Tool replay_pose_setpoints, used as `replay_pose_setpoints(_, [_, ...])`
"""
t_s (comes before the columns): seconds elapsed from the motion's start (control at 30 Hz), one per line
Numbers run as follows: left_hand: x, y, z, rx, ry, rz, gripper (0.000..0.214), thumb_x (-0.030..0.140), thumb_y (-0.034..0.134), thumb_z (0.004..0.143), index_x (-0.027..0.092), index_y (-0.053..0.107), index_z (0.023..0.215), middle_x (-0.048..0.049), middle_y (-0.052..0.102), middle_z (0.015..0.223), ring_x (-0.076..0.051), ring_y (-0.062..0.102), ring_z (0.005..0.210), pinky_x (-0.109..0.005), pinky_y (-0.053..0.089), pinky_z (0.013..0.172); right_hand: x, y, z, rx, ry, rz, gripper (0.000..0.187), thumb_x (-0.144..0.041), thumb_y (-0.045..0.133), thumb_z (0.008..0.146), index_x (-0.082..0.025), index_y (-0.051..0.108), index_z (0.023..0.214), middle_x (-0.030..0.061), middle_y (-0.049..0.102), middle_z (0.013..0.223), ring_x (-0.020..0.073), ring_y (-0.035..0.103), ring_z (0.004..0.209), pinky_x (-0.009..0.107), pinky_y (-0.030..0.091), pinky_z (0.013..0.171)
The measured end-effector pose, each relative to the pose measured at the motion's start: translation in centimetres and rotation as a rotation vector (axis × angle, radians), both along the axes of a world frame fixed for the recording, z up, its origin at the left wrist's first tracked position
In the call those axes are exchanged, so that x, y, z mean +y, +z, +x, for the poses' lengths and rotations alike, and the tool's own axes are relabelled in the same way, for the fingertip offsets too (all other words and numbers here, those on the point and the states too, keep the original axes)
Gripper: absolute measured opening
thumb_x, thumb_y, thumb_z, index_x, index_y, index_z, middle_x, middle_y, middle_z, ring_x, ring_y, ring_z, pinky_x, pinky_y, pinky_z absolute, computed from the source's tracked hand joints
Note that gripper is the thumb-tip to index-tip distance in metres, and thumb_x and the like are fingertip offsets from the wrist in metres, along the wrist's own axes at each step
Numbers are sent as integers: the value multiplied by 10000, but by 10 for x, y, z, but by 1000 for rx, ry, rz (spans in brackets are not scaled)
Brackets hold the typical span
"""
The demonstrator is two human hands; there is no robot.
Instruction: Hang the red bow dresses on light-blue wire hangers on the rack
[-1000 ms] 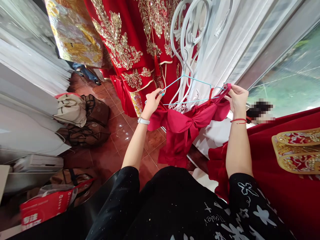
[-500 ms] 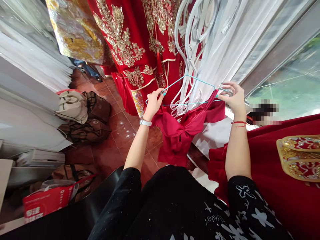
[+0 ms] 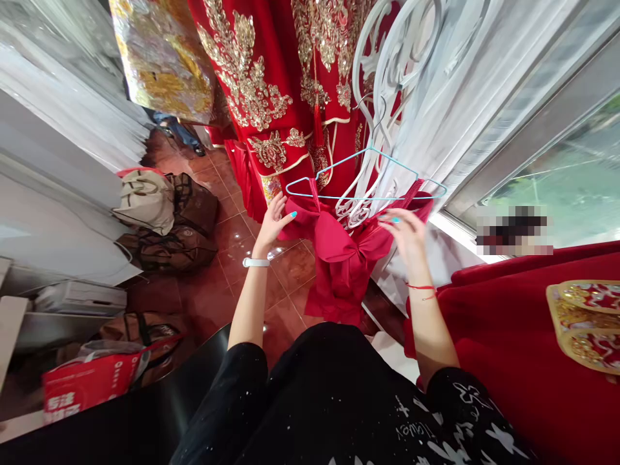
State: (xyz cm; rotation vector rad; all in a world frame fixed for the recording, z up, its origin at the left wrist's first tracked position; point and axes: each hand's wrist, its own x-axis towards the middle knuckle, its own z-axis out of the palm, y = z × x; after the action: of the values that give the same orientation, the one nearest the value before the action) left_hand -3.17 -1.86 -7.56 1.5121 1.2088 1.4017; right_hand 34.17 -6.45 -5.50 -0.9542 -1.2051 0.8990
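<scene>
A red dress (image 3: 341,248) with a large bow across its bodice hangs by its straps from a thin light-blue hanger (image 3: 371,149). The hanger's metal hook is up against a white scrolled metal rack (image 3: 361,74). Just left of the bodice is my left hand (image 3: 272,226), fingers apart and holding nothing, thumb close to the off-shoulder sleeve. My right hand (image 3: 411,237) reaches over the bodice's right upper edge, its fingers stretched out and slightly blurred. Whether those fingertips press on the cloth is hard to see.
Red gowns with gold beading (image 3: 261,97) hang behind the rack. Brown bags (image 3: 194,200) and a cream bag (image 3: 145,197) sit on the tiled floor at left. Red cloth (image 3: 498,310) lies at right, below a window. A red bag (image 3: 90,384) is lower left.
Both hands have let go of the hanger and straps and come down to the sides of the bodice. Both straps now sit on the hanger, which hangs unheld.
</scene>
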Motion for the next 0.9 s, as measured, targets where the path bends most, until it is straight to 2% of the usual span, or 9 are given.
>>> replay_pose_setpoints(0.07, [0, -11, 3, -65, -47, -42, 1043, 720, 868, 666, 224, 505, 1509, -196, 509, 1624, -378, 458, 1541, -535, 374, 1291, 10, -4, -49, -141, 225, -91, 511, -607, 756, 822, -228, 759, 1164, 130, 761, 1269, 308, 689, 1279, 510, 494, 1193])
replay_pose_setpoints(0.13, [3, -15, 11, -99, -33, -23, 1003, 708, 860, 686, 215, 539, 1498, -186, 508, 1632, -370, 447, 1551, -517, 362, 1303, 31, -8, -90, -319, 222, -180, 720, -670, 783, 772, -183, 733, 1301, 163, 667, 1467, 348, 551, 1464, 518, 352, 1299])
replay_pose_setpoints(0.2, [8, -13, 19, -103, 22, -5, 962, 660, 882, 688, 199, 575, 1474, -178, 505, 1638, -359, 425, 1568, -498, 321, 1327, 52, -8, -116, -448, 186, -215, 866, -676, 802, 758, -191, 645, 1458, 151, 582, 1574, 351, 478, 1527, 530, 311, 1316])
replay_pose_setpoints(0.3, [13, -12, 28, -116, 107, -24, 894, 589, 911, 677, 192, 623, 1424, -170, 550, 1600, -356, 475, 1531, -509, 334, 1316, 69, -4, -129, -587, 89, -237, 889, -653, 795, 800, -228, 571, 1548, 149, 591, 1564, 376, 495, 1506, 598, 323, 1289])
replay_pose_setpoints(0.43, [17, -14, 33, -151, 139, -25, 688, 548, 891, 719, 192, 692, 1273, -143, 712, 1361, -324, 660, 1310, -501, 489, 1191, 68, -1, -132, -710, 29, -350, 831, -707, 710, 860, -259, 580, 1547, 154, 656, 1480, 454, 435, 1530, 763, 179, 1266])
replay_pose_setpoints(0.5, [20, -14, 33, -157, 169, 2, 591, 531, 899, 712, 197, 701, 1157, -112, 738, 1242, -290, 697, 1220, -464, 526, 1146, 69, -5, -137, -603, 114, -311, 830, -720, 662, 888, -269, 541, 1574, 137, 664, 1468, 407, 488, 1502, 708, 244, 1279])
replay_pose_setpoints(0.57, [23, -15, 34, -180, 178, 23, 559, 536, 909, 693, 205, 682, 1083, -87, 741, 1163, -260, 713, 1152, -430, 547, 1109, 75, -10, -145, -424, 205, -210, 815, -715, 645, 897, -275, 530, 1573, 112, 646, 1494, 326, 509, 1498, 571, 339, 1290])
replay_pose_setpoints(0.7, [24, -16, 33, -229, 152, 25, 570, 579, 892, 699, 214, 681, 1082, -76, 746, 1146, -234, 721, 1101, -399, 568, 1062, 90, -20, -157, -155, 347, -29, 741, -697, 748, 811, -273, 657, 1411, 75, 662, 1478, 261, 556, 1452, 423, 416, 1262])
replay_pose_setpoints(0.9, [15, -19, 27, -208, 149, 23, 502, 598, 848, 741, 196, 709, 1009, -58, 755, 1013, -220, 729, 990, -375, 593, 969, 91, -27, -161, -76, 245, -43, 496, -637, 826, 762, -196, 787, 985, 110, 801, 1098, 273, 737, 1104, 414, 557, 1073])
